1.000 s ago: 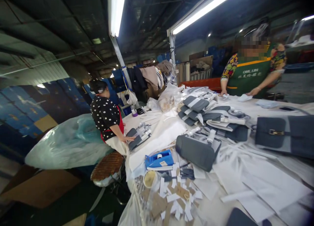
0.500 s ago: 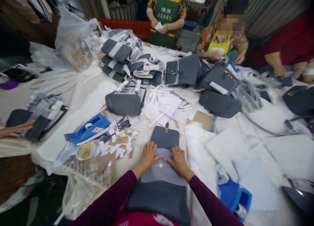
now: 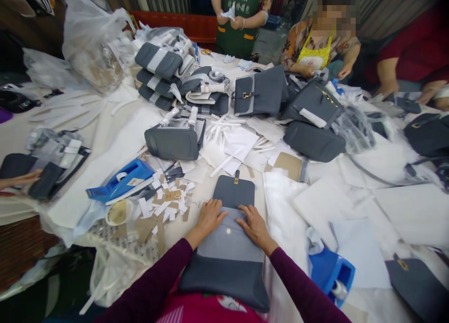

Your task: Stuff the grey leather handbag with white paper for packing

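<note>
A grey handbag (image 3: 228,253) lies at the table's near edge with its flap (image 3: 234,192) turned open away from me. My left hand (image 3: 209,216) rests flat on the bag's left side, fingers stretched toward the flap. On the right side lies my right hand (image 3: 255,224), also flat with fingers apart. A small round snap (image 3: 228,231) shows between the two hands.
Several grey bags (image 3: 173,143) and white paper sheets (image 3: 322,201) cover the table. Blue tape dispensers sit at left (image 3: 121,182) and near right (image 3: 331,271). Paper scraps (image 3: 168,203) lie left of the bag. Other people (image 3: 238,14) work across the table; another person's hand (image 3: 17,179) is at far left.
One second ago the view faced left across the room; it has swung down onto the table. Since half a second ago my hands stay flat on the bag, the view shifting slightly.
</note>
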`<state>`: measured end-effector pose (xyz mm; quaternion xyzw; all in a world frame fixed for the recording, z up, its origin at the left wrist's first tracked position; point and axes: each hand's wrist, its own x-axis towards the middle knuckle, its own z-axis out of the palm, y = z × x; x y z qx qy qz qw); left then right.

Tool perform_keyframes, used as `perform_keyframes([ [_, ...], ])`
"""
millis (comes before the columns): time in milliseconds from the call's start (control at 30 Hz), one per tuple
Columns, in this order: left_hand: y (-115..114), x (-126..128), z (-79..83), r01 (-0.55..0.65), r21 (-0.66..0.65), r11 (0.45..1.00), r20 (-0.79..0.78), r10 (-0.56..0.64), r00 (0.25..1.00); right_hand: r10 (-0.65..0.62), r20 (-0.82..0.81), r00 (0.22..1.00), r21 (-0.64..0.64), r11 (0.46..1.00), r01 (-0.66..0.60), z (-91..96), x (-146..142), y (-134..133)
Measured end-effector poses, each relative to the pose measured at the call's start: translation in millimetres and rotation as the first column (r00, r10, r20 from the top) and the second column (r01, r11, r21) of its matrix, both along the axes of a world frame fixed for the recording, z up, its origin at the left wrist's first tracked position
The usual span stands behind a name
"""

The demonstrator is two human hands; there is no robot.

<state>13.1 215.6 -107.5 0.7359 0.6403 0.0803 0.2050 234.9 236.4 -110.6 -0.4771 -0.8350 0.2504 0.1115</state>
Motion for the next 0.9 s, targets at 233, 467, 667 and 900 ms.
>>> perform_keyframes([
  [233, 20, -19, -6.1, 0.087, -0.165, 0.982, 0.354, -0.023, 0.935, 0.084, 0.145, 0.986, -0.025, 0.996, -0.081, 4.9, 5, 0],
  [467, 27, -42, -2.1, 0.113, -0.262, 0.959, 0.554, 0.054, 0.831, 0.006, 0.227, 0.974, 0.014, 1.0, -0.01, 11.2, -3, -6],
  [667, 21, -44, -9.9, 0.038, -0.246, 0.969, 0.61, 0.124, 0.783, 0.036, 0.251, 0.967, 0.024, 0.999, -0.043, 13.8, -2, -5],
  [900, 20, -27, -3.9, -0.038, -0.169, 0.985, 0.309, 0.089, 0.947, 0.081, 0.297, 0.952, 0.033, 0.995, -0.094, 10.6, -3, -4],
])
